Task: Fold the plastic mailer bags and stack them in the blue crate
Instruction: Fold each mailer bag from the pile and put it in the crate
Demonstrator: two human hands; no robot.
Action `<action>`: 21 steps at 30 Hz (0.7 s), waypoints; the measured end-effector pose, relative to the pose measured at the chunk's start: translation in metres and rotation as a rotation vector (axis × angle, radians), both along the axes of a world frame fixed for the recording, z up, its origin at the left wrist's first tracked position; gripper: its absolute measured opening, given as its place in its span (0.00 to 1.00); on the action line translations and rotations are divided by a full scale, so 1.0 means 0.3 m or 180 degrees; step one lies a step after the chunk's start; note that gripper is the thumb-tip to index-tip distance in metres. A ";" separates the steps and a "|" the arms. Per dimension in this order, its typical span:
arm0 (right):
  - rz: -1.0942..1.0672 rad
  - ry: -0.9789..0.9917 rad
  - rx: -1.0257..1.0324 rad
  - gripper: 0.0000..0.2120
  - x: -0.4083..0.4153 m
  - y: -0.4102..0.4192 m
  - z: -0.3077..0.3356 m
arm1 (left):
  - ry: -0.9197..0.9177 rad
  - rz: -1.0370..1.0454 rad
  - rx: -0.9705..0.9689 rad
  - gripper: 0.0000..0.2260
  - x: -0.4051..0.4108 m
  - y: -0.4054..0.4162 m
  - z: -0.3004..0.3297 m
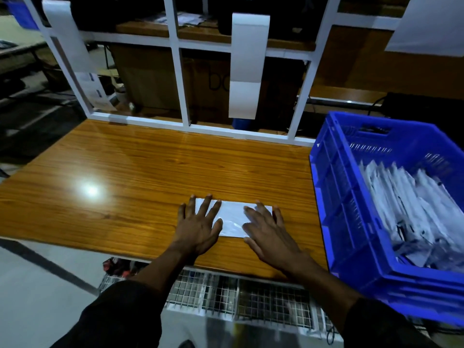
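Note:
A white plastic mailer bag (232, 217), folded into a narrow strip, lies flat near the front edge of the wooden table (140, 177). My left hand (199, 226) presses on its left end with fingers spread and straight. Over the bag's right end lies my right hand (268, 233), flat with straight fingers. The blue crate (351, 197) stands at the table's right end and holds several folded white mailer bags (411, 212) leaning in a row.
A white frame partition (180, 81) rises along the table's back edge, with white mailers (247, 64) hanging over its rails. Wire mesh baskets (226, 295) sit below the table's front edge. The tabletop's left and middle show bare wood.

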State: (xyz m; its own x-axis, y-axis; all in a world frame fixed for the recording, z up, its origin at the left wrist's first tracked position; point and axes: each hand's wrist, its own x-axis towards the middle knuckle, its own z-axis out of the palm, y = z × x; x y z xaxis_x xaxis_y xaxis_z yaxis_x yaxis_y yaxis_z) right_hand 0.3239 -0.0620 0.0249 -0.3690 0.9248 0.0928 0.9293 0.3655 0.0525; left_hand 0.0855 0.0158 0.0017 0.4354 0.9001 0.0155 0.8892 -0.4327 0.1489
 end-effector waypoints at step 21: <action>0.0697 -0.0673 0.0365 0.05 -0.165 0.023 0.154 | -0.0503 -0.0054 0.0752 0.27 0.030 -0.081 0.046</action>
